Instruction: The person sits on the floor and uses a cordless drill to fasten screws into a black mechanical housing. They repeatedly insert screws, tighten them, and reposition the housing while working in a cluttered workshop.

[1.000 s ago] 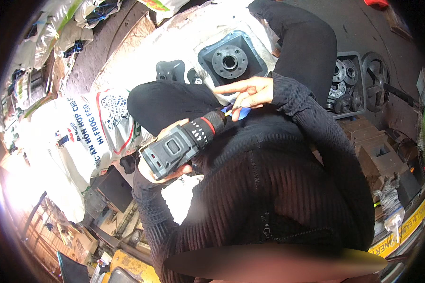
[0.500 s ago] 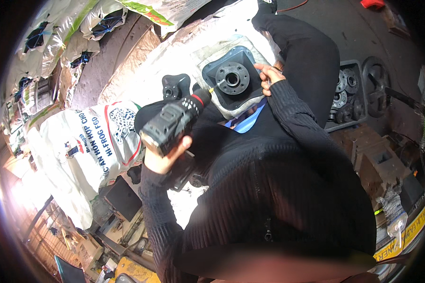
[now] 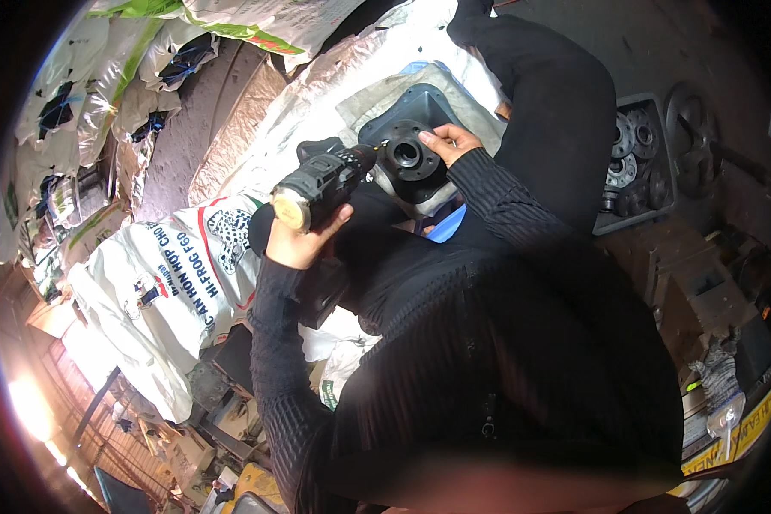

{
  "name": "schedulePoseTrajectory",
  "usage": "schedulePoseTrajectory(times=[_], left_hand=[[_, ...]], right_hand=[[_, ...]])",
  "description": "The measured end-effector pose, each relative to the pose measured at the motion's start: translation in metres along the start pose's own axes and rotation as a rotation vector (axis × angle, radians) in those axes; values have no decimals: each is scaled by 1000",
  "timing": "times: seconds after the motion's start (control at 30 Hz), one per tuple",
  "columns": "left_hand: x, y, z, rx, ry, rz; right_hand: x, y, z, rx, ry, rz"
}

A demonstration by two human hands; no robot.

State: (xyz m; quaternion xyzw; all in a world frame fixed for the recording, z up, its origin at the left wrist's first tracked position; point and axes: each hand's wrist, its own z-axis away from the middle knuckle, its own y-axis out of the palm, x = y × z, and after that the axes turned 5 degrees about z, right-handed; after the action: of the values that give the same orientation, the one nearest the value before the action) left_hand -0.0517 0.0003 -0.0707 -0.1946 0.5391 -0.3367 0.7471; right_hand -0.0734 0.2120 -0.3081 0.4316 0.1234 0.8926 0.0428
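Swung round since the earlier frame: cordless drill (image 3: 321, 180), raised then with its nose well short of the work, brought level and pointed at the dark flanged housing (image 3: 409, 154); right hand (image 3: 451, 143), formerly just reaching the flange rim, laid flat on it. Left hand (image 3: 298, 242) closed round the drill's handle from below, grip wrapped firmly on the tool, rear cap of the drill turned toward the camera. Drill tip met the left edge of the round flange, close beside a bolt hole; exact contact too small to tell. Right hand's grip narrow, fingers (image 3: 433, 135) curled over the upper right rim of the flange, steadying it rather than enclosing it. Housing rested on the lap, between the knees, above a blue scrap (image 3: 447, 227) and pale sacking (image 3: 334, 94). Printed white sack (image 3: 176, 274) lay left of the left forearm. Grey tray of similar flanged parts (image 3: 630, 167) stood well apart on the right, beyond the right leg.
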Motion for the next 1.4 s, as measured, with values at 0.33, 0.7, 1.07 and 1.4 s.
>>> schedulePoseTrajectory(times=[0.33, 0.7, 1.07, 1.4], left_hand=[[-4, -8, 6, 83, -217, -11], [-4, -7, 1, 102, -469, 281], [15, -6, -14, 246, -432, -68], [-16, -3, -30, 341, -299, -306]], right_hand=[[29, 15, 7, 57, 31, 46], [27, 15, 5, 37, 71, 75], [23, 8, 1, -39, 44, 192], [13, 5, -7, -60, -46, 163]])
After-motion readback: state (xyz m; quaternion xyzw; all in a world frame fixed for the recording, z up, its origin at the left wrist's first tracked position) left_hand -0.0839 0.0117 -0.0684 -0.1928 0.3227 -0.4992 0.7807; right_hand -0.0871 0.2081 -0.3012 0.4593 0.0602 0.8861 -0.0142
